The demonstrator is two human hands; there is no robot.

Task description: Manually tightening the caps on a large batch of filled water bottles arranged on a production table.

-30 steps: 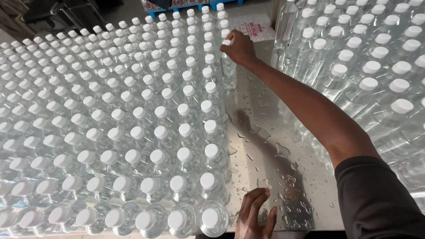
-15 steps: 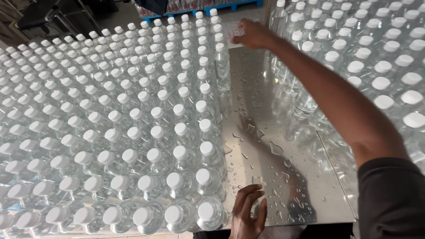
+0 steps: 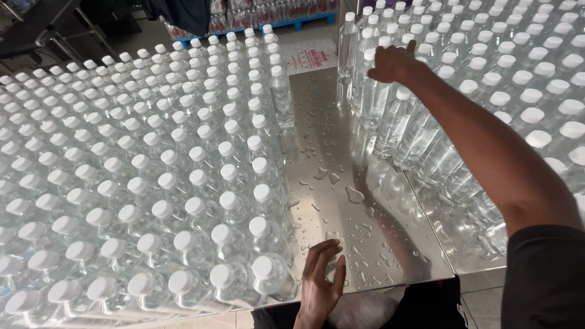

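My right hand (image 3: 393, 64) has moved across since half a second ago. Then it reached over the far end of the bare strip. Now it rests on the white caps of the right block of bottles (image 3: 487, 91), at that block's far left corner. The fingers are curled over a cap, but I cannot tell whether they grip it. The arm stretches away from me in a short dark sleeve (image 3: 545, 277).

My left hand (image 3: 322, 283) has hardly shifted. It lies open, fingers spread a little, flat on the near edge of the desk (image 3: 341, 164), just beside the nearest corner bottle of the left block of bottles (image 3: 152, 183).

The desk is smooth, shiny metal, dotted with water drops (image 3: 353, 195) and small puddles down the bare strip between the two blocks.

The bottles are clear plastic, round and upright, each with a ribbed white screw cap, packed touching in neat diagonal rows. There are two blocks. Each holds far too many bottles for me to count, well over a hundred on the left.

Beyond the desk stands a blue pallet (image 3: 256, 27) stacked with wrapped packs.
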